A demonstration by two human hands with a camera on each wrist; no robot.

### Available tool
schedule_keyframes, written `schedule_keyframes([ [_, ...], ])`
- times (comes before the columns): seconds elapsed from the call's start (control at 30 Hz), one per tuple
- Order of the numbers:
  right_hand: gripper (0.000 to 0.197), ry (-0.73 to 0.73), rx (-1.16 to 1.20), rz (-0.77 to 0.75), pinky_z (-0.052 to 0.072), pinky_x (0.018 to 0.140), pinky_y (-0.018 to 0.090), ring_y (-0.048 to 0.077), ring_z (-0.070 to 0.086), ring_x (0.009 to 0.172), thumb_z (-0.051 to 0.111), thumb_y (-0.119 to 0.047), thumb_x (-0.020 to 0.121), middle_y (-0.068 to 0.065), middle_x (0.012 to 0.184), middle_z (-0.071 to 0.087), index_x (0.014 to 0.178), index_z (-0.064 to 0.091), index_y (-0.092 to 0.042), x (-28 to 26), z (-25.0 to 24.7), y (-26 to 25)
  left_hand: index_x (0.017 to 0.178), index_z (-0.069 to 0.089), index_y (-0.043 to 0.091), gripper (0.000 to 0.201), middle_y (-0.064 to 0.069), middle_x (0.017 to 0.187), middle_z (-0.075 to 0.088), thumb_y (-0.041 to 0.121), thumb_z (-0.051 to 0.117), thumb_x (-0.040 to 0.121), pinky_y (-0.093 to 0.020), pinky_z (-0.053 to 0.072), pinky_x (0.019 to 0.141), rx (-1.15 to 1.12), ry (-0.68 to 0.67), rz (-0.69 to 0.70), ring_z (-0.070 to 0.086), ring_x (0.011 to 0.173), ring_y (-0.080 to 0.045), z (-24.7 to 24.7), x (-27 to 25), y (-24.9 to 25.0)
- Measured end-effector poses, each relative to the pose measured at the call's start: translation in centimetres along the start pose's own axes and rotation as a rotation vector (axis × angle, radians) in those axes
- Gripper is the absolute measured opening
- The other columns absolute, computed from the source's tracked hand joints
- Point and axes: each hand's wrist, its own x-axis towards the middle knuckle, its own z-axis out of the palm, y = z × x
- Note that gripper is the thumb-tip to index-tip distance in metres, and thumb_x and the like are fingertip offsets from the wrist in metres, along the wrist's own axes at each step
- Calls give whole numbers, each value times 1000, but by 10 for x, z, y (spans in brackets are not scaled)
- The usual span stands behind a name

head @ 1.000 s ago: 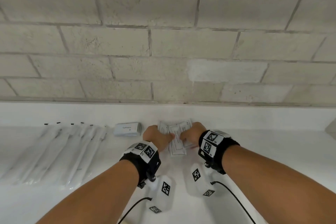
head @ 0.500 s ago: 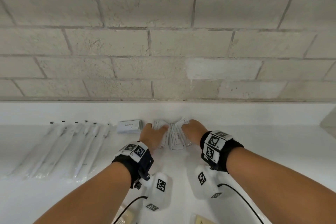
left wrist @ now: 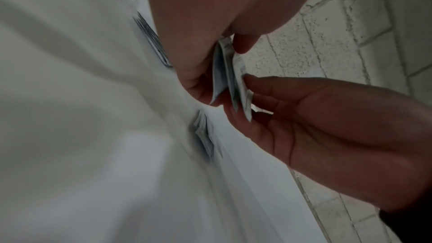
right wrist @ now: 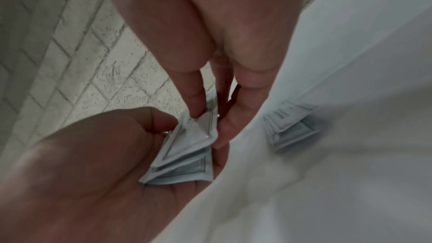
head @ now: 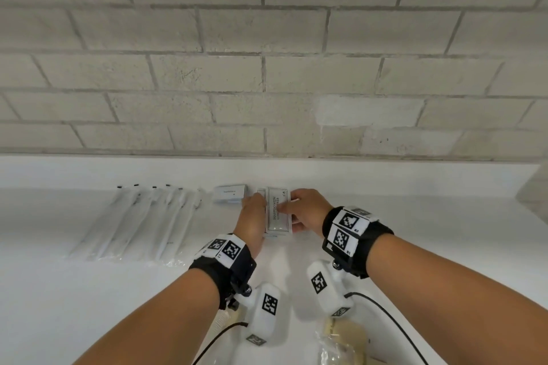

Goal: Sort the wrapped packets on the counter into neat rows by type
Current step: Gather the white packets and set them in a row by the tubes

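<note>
Long pkts (head: 142, 222) left of box (head: 230, 194)

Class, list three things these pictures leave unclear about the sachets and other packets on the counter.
1. Number of shampoo sachets: head view, left hand and right hand cover the stack.
2. Yellowish packets: head view, cut off by the bottom edge.
3. Small white box label: head view, print too small.
</note>
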Motion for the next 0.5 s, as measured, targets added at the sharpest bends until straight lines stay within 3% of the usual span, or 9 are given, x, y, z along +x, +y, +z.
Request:
schedule_keyframes([
  [0.07, 2, -16, -28, 17, 58, 80, 41, 29, 67, 84, 59, -8, 91, 15, 96, 67, 91, 60, -9, -3, 5, 1, 110, 52, 1, 37, -23, 100, 58, 15, 30, 83, -38, 49, 72, 41, 19, 4, 60, 89, -33, -2, -2, -1],
  [0.13, 7, -14, -47, 50, 57, 84, 45, 33, 67, 90, 58, -7, 91, 17, 98, 66, 85, 60, -10, -2, 10, 2, 98, 54, 9, 29, -19, 96, 57, 16, 31, 81, -41, 45, 74, 80, 38, -8, 58, 86, -32, -4, -5, -2],
  [0.2, 9, -1, -57, 79, 55, 88, 49, 38, 67, 100, 59, -8, 90, 22, 107, 68, 96, 62, -2, 3, 16, 3, 91, 51, 13, 25, -14, 91, 55, 19, 33, 74, -40, 42, 71, 145, 42, -16, 54, 82, -29, -7, -6, -2],
  [0.27, 26, 30, -54, 116, 55, 88, 50, 39, 68, 99, 61, -8, 88, 25, 113, 67, 110, 61, 5, 10, 21, 4, 80, 50, 13, 16, -15, 84, 54, 21, 36, 79, -38, 43, 71, 254, 52, -23, 54, 77, -26, -12, 1, -4],
  [0.3, 28, 41, -56, 131, 56, 88, 48, 37, 68, 96, 61, -7, 88, 26, 113, 66, 112, 60, 6, 14, 22, 6, 75, 50, 16, 14, -9, 81, 54, 21, 39, 83, -39, 45, 74, 294, 60, -28, 53, 75, -22, -15, 4, -5],
  [0.4, 11, 54, -132, 186, 56, 87, 45, 34, 67, 88, 57, -5, 89, 25, 102, 66, 96, 59, 4, 24, 26, 7, 73, 55, 19, 15, -2, 81, 57, 18, 49, 87, -45, 50, 91, 397, 43, -52, 55, 86, -25, -23, 13, -8],
  [0.43, 5, 54, -183, 190, 57, 81, 43, 32, 66, 80, 57, -5, 90, 20, 92, 65, 87, 57, -1, 27, 26, 8, 71, 55, 15, 17, -5, 79, 58, 15, 50, 87, -46, 51, 87, 454, 41, -40, 56, 83, -25, -24, 14, -7],
  [0.5, 19, 53, -257, 182, 57, 63, 32, 19, 59, 65, 58, -9, 88, 6, 77, 57, 71, 49, -12, 37, 25, 10, 62, 48, 11, 27, -8, 66, 52, 10, 50, 88, -38, 46, 65, 601, 69, 25, 49, 64, -22, -27, 17, -7],
])
